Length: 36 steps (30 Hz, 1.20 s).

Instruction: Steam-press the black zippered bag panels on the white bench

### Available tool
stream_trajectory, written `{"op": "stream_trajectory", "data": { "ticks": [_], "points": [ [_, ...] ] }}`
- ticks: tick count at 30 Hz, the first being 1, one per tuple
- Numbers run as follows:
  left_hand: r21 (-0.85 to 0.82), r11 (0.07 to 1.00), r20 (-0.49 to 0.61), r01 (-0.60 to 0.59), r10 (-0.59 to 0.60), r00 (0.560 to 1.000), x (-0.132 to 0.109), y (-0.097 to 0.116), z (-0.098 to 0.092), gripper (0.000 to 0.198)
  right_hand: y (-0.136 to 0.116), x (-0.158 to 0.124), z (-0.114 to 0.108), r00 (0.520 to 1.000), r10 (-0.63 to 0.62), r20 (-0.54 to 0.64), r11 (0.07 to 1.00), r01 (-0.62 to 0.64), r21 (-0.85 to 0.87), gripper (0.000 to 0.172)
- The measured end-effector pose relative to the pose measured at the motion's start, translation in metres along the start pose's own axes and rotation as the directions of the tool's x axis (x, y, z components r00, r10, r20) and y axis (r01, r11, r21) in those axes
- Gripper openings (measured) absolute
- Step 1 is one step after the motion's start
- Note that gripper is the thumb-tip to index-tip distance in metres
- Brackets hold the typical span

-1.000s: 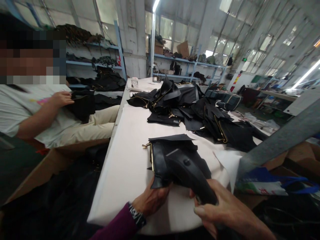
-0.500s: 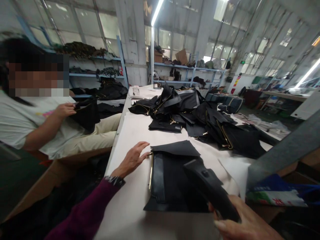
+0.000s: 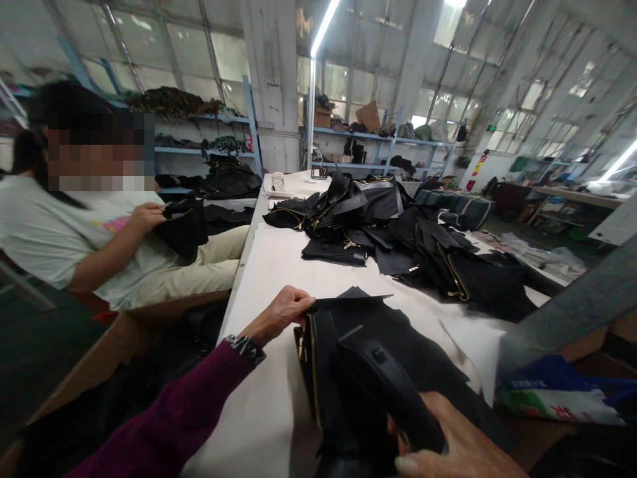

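Note:
My left hand (image 3: 287,311) pinches the upper left corner of a black fabric piece (image 3: 398,332) with a gold zipper along its left side. That piece is partly raised off the white-covered table (image 3: 259,372), its top flap seen nearly edge-on. My right hand (image 3: 452,441) is wrapped round the handle of a black handheld tool (image 3: 398,385), whose head lies over the piece. The tool hides part of the fabric, and whether its head touches the cloth I cannot tell.
Behind the piece lies a heap of black zippered pieces (image 3: 368,226). A person (image 3: 114,245) sits on the left, holding black cloth. At the near left stands a cardboard box (image 3: 94,358); a grey metal post (image 3: 557,292) slants at the right.
My left hand has closed on the piece's corner, and the piece has lifted and tilted from lying flat. The tool in my right hand has moved slightly left and down.

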<state>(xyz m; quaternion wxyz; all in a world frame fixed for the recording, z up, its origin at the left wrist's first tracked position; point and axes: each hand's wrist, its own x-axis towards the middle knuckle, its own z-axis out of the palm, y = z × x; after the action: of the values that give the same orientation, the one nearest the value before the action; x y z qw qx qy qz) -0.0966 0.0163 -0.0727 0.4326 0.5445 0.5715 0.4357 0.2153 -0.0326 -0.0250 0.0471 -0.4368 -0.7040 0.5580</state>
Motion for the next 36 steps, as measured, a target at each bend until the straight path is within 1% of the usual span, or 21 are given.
{"op": "stream_trajectory", "data": {
  "ticks": [1, 3, 5, 7, 10, 12, 14, 16, 18, 19, 21, 24, 27, 29, 31, 33, 34, 36],
  "points": [
    [-0.036, 0.999, 0.001, 0.017, -0.017, 1.000, -0.006, 0.004, 0.003, 0.037, -0.003, 0.000, 0.001, 0.999, -0.028, 0.024, 0.999, 0.027, 0.017, 0.037],
    [-0.093, 0.995, 0.014, 0.037, -0.036, 0.999, -0.016, 0.010, 0.009, 0.039, -0.008, -0.001, 0.005, 0.996, -0.080, 0.024, 0.995, 0.079, 0.062, 0.030],
    [-0.136, 0.990, 0.038, 0.042, -0.037, 0.999, -0.027, 0.014, 0.014, 0.040, -0.012, -0.002, 0.011, 0.995, -0.097, 0.024, 0.989, 0.094, 0.115, 0.027],
    [-0.212, 0.975, 0.075, 0.061, -0.046, 0.996, -0.038, 0.015, 0.019, 0.039, -0.013, -0.003, 0.018, 0.993, -0.108, 0.056, 0.977, 0.095, 0.190, 0.027],
    [-0.369, 0.921, 0.165, 0.124, -0.067, 0.984, -0.054, 0.011, 0.029, 0.039, -0.015, 0.001, 0.026, 0.988, -0.108, 0.110, 0.952, 0.071, 0.299, 0.032],
    [-0.451, 0.879, 0.221, 0.156, -0.059, 0.973, -0.063, 0.005, 0.038, 0.038, -0.018, 0.004, 0.027, 0.989, -0.109, 0.097, 0.938, 0.070, 0.339, 0.034],
    [-0.515, 0.843, 0.232, 0.156, -0.039, 0.972, -0.069, -0.002, 0.044, 0.037, -0.021, 0.005, 0.022, 0.986, -0.151, 0.070, 0.932, 0.118, 0.343, 0.031],
    [-0.571, 0.810, 0.190, 0.137, -0.032, 0.981, -0.071, -0.010, 0.048, 0.036, -0.020, 0.004, 0.015, 0.975, -0.217, 0.036, 0.923, 0.193, 0.334, 0.030],
    [-0.618, 0.778, 0.128, 0.115, -0.045, 0.991, -0.072, -0.015, 0.048, 0.034, -0.014, -0.002, 0.009, 0.969, -0.245, 0.019, 0.919, 0.226, 0.322, 0.032],
    [-0.637, 0.763, 0.102, 0.108, -0.055, 0.993, -0.071, -0.017, 0.047, 0.032, -0.011, -0.005, 0.007, 0.972, -0.236, 0.009, 0.920, 0.221, 0.322, 0.034],
    [-0.658, 0.745, 0.078, 0.108, -0.075, 0.994, -0.071, -0.019, 0.047, 0.032, -0.004, -0.011, 0.008, 0.983, -0.181, 0.008, 0.930, 0.168, 0.326, 0.038],
    [-0.664, 0.738, 0.095, 0.118, -0.073, 0.993, -0.072, -0.017, 0.050, 0.031, 0.000, -0.015, 0.020, 0.993, -0.107, 0.044, 0.936, 0.086, 0.341, 0.035],
    [-0.678, 0.724, 0.086, 0.126, -0.093, 0.992, -0.076, -0.011, 0.056, 0.028, -0.003, -0.007, 0.032, 0.991, -0.101, 0.085, 0.936, 0.066, 0.345, 0.030],
    [-0.686, 0.717, 0.054, 0.122, -0.117, 0.992, -0.078, -0.007, 0.056, 0.024, -0.008, -0.001, 0.033, 0.988, -0.121, 0.094, 0.937, 0.083, 0.339, 0.030],
    [-0.672, 0.733, 0.008, 0.106, -0.136, 0.991, -0.077, -0.007, 0.051, 0.020, -0.010, 0.002, 0.027, 0.988, -0.144, 0.058, 0.934, 0.116, 0.339, 0.029],
    [-0.624, 0.776, -0.064, 0.093, -0.169, 0.984, -0.074, -0.012, 0.040, 0.017, -0.008, -0.002, 0.018, 0.990, -0.140, -0.002, 0.928, 0.132, 0.349, 0.032],
    [-0.602, 0.794, -0.104, 0.091, -0.191, 0.976, -0.071, -0.017, 0.033, 0.016, -0.004, -0.006, 0.013, 0.990, -0.137, -0.024, 0.926, 0.136, 0.353, 0.034],
    [-0.510, 0.855, -0.218, 0.091, -0.231, 0.948, -0.066, -0.028, 0.018, 0.014, 0.009, -0.017, 0.002, 0.992, -0.120, -0.043, 0.926, 0.128, 0.356, 0.039]
  ]
}}
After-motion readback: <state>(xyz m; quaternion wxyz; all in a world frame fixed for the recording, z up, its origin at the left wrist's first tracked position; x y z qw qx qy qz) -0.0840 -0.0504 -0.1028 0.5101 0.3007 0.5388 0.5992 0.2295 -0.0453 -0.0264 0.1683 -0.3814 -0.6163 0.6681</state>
